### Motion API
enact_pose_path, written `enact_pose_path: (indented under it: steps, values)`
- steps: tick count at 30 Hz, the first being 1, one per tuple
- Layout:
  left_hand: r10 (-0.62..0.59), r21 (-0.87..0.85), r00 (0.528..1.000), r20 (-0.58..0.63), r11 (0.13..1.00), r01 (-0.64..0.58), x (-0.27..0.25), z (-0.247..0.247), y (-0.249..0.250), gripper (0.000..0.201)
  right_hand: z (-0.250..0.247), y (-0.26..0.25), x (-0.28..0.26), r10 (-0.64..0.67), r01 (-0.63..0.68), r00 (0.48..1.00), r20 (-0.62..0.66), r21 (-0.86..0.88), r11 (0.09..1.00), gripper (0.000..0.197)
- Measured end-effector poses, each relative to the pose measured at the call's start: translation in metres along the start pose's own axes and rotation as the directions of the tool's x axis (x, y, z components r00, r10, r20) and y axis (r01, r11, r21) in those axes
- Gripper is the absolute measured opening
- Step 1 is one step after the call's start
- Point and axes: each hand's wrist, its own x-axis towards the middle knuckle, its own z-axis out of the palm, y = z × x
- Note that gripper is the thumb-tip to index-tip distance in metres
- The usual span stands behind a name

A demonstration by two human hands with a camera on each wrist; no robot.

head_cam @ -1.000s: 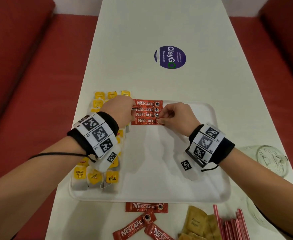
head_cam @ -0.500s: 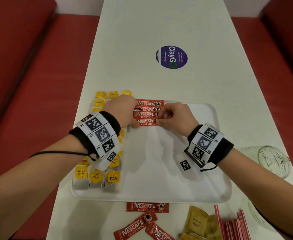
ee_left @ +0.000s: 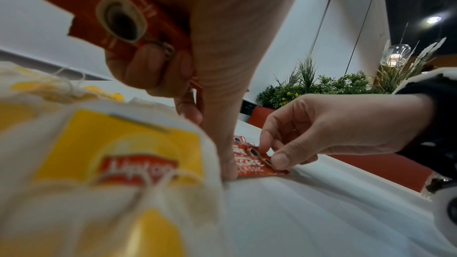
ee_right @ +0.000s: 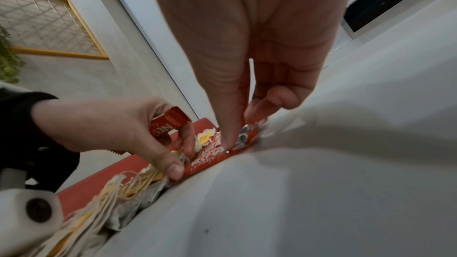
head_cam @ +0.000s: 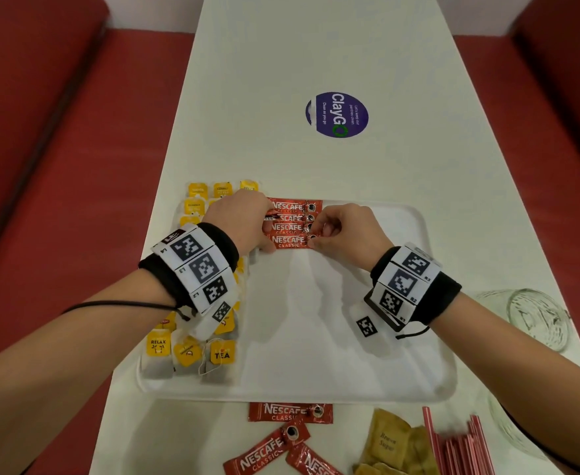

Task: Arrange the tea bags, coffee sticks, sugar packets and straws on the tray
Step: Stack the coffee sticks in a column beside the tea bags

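Several red coffee sticks (head_cam: 290, 228) lie in a stacked row at the far middle of the white tray (head_cam: 316, 337). My left hand (head_cam: 244, 221) is at the row's left end. Its thumb presses by the nearest stick (ee_left: 249, 165) while its curled fingers grip another coffee stick (ee_left: 118, 17) against the palm. My right hand (head_cam: 346, 231) pinches the right end of the nearest stick (ee_right: 215, 155). Yellow-tagged tea bags (head_cam: 187, 351) fill the tray's left side, partly hidden under my left wrist.
Loose coffee sticks (head_cam: 290, 412), brown sugar packets (head_cam: 388, 440) and red straws (head_cam: 460, 447) lie on the table in front of the tray. A glass (head_cam: 535, 317) lies to the tray's right. A purple sticker (head_cam: 337, 114) sits farther up the table. Red benches flank it.
Almost nothing: both hands stay at the ends of the stick row, with only small finger shifts at the nearest stick.
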Motion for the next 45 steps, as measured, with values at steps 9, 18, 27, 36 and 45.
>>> enact_pose_path:
  steps: [9, 18, 27, 36, 45]
  values:
    - [-0.004, -0.048, 1.0, -0.019, 0.999, 0.003, -0.001, -0.003, 0.001, 0.038, -0.004, -0.004, -0.002, -0.017, 0.017, 1.0, -0.003, 0.028, 0.999, 0.016]
    - [-0.155, -0.938, 0.987, -0.029, 0.346, 0.027, -0.025, -0.018, 0.03, 0.012, -0.015, -0.042, -0.035, -0.102, 0.112, 0.993, -0.052, 0.272, 0.956, 0.023]
    - [-0.257, -0.897, 0.966, -0.039, -0.417, -0.147, -0.069, -0.021, 0.048, 0.019, -0.005, -0.064, -0.077, -0.086, 0.145, 0.987, -0.135, 0.524, 0.84, 0.033]
    - [-0.267, -0.984, 0.947, -0.18, 0.06, -0.17, -0.115, -0.016, 0.032, 0.017, -0.014, -0.066, -0.105, -0.096, 0.1, 0.995, -0.033, 0.499, 0.861, 0.02]
    - [-0.269, -0.914, 0.937, -0.222, 0.392, -0.104, -0.129, -0.007, 0.016, 0.013, -0.006, -0.053, -0.113, 0.019, 0.035, 0.997, -0.071, 0.681, 0.731, 0.007]
